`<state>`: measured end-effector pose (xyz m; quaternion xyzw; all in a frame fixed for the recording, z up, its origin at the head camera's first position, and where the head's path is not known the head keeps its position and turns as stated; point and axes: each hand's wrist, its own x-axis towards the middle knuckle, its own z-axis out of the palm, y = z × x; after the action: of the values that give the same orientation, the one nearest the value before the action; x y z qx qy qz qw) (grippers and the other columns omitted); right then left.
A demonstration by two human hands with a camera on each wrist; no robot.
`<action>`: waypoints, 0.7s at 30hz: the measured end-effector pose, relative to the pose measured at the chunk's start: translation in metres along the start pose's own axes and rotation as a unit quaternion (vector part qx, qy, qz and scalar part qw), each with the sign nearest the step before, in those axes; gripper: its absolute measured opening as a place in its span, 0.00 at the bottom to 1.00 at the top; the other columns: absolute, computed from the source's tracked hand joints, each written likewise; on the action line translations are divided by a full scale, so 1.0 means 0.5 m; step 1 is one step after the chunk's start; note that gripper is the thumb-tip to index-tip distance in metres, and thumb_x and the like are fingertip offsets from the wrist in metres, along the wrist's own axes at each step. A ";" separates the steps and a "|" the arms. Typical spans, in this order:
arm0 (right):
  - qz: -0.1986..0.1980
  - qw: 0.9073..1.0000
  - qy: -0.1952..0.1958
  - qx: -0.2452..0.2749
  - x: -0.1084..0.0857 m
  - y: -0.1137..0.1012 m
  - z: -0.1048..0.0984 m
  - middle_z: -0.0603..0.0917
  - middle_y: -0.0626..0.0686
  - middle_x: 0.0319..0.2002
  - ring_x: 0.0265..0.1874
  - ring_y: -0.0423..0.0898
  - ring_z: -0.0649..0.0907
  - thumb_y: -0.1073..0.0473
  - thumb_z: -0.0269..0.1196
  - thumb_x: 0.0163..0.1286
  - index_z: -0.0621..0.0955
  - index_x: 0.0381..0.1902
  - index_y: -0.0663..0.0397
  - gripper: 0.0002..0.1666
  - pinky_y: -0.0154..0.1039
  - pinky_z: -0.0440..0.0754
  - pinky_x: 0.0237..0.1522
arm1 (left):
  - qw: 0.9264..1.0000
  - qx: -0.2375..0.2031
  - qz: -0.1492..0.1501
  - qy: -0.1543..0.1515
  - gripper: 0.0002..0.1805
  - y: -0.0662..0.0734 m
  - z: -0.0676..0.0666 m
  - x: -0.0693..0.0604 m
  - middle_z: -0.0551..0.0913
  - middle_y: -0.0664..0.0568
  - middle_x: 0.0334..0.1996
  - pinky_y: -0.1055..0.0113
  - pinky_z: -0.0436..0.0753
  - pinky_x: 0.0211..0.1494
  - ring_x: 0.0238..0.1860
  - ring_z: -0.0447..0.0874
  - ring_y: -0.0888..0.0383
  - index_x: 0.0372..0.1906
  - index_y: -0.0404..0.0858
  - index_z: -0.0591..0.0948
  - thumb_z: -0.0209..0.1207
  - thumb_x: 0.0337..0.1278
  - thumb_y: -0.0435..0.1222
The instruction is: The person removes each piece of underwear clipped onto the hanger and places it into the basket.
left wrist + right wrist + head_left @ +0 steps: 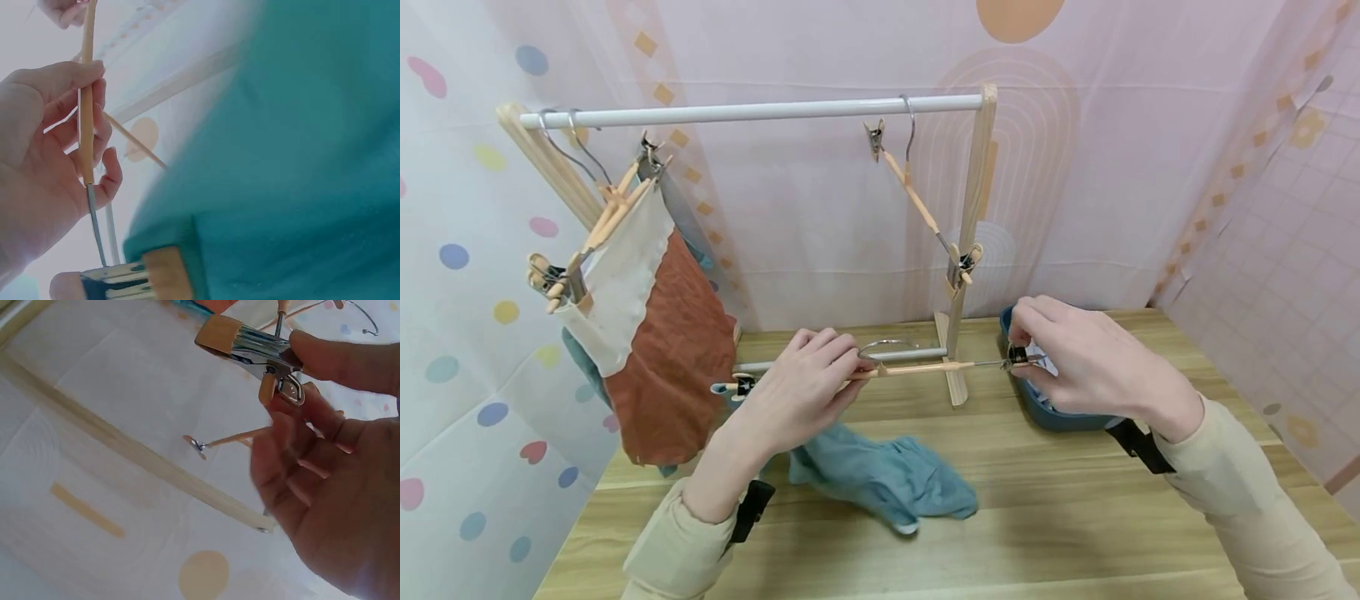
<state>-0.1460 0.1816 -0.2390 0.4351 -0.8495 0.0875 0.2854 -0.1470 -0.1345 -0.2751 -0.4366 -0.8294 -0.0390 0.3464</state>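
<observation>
My left hand [808, 379] grips the wooden bar of a clip hanger [917, 367], its thumb and fingers around the bar in the left wrist view. Teal cloth [887, 479] droops below that hand onto the table. Its corner appears held in the hanger's left clip [167, 272]. On the other end, my right hand [1090, 358] pinches the right clip [265, 353] between thumb and fingers. No cloth shows between that clip's pads [217, 336]. The hanger is held roughly level in front of the rack, its metal hook at the back.
A rack with a white rail [752, 111] stands behind. Hangers at its left carry a rust-and-white garment [670, 350] and other cloth. A bare clip hanger [917, 200] hangs at its right. A blue basin [1052, 417] sits beneath my right hand on the wooden table [1037, 533].
</observation>
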 end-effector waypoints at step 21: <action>-0.090 0.972 0.113 -0.185 0.039 -0.077 0.104 0.80 0.51 0.26 0.27 0.48 0.79 0.59 0.54 0.66 0.79 0.30 0.57 0.10 0.38 0.76 0.28 | 1.000 0.026 -0.014 0.003 0.09 0.036 0.010 0.039 0.79 0.56 0.30 0.62 0.73 0.40 0.32 0.73 0.56 0.38 0.48 0.82 0.67 0.51 0.35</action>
<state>-0.1458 0.1241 -0.2749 0.4364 -0.7705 -0.0487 0.4620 -0.1434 -0.1080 -0.2711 -0.4157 -0.8352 -0.0239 0.3592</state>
